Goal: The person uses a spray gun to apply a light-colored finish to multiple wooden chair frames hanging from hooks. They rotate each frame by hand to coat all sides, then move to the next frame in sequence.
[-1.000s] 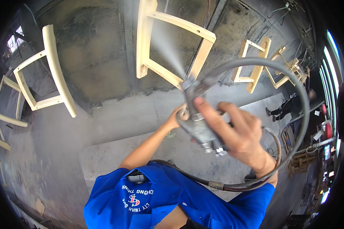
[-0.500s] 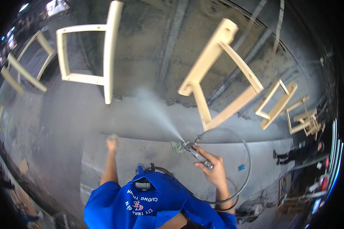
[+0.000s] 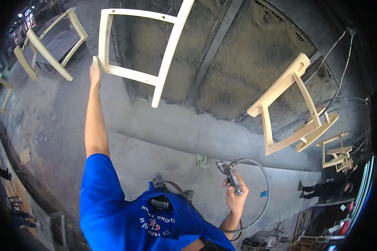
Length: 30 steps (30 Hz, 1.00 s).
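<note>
My left hand [image 3: 95,71] reaches up high and grips the corner of a pale wooden chair frame [image 3: 155,48] that hangs overhead. My right hand [image 3: 236,197] is low at the right, closed around a metal spray gun [image 3: 229,176] with a grey hose [image 3: 262,196] looping from it. No spray comes from the nozzle. A second pale wooden chair frame [image 3: 285,106] hangs to the right of the gun, apart from both hands.
More hanging wooden frames sit at the far left [image 3: 50,46] and far right [image 3: 337,152]. A dusty grey wall [image 3: 238,71] and concrete floor [image 3: 163,138] lie behind. Another person [image 3: 322,193] stands at the lower right. My blue shirt [image 3: 134,217] fills the bottom.
The spraying has stopped. My left hand rose and took hold of the hanging frame. My right hand dropped lower with the gun, and the view turned so the frames shifted right.
</note>
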### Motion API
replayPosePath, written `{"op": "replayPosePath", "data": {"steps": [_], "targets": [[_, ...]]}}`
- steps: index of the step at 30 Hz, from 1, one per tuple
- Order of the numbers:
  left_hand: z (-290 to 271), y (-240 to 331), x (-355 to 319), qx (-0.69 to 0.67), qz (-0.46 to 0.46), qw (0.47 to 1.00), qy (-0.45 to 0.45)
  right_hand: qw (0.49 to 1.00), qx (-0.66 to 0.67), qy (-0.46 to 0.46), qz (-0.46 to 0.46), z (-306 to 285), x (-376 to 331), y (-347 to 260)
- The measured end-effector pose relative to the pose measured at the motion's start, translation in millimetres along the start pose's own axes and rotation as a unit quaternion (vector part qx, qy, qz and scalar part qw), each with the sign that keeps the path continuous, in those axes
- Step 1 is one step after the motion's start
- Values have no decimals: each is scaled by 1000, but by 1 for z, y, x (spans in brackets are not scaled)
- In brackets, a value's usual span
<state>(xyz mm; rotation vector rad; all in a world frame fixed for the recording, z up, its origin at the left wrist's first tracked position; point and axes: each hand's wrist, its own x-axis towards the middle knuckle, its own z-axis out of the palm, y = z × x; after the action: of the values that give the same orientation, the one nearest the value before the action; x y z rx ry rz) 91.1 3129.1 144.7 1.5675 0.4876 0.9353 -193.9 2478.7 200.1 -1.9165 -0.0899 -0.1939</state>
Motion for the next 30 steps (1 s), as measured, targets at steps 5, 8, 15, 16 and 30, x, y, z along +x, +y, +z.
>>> {"op": "replayPosePath", "data": {"steps": [5,8,15,16,30], "targets": [[-4,-13,-79,65,94,991,-70,996,-44,70,-11,16,-23,-7],[-8,10,-153,-36,57,990,-127,993,-49,92,-53,26,-39,-18],[-19,118,-277,-41,115,962,-245,943,300,67,-130,34,-72,-28],[-25,132,-290,-38,121,958,-257,944,293,94,-118,31,-78,-26],[-87,219,-349,106,158,932,-310,942,325,75,-22,-17,-259,27]]}}
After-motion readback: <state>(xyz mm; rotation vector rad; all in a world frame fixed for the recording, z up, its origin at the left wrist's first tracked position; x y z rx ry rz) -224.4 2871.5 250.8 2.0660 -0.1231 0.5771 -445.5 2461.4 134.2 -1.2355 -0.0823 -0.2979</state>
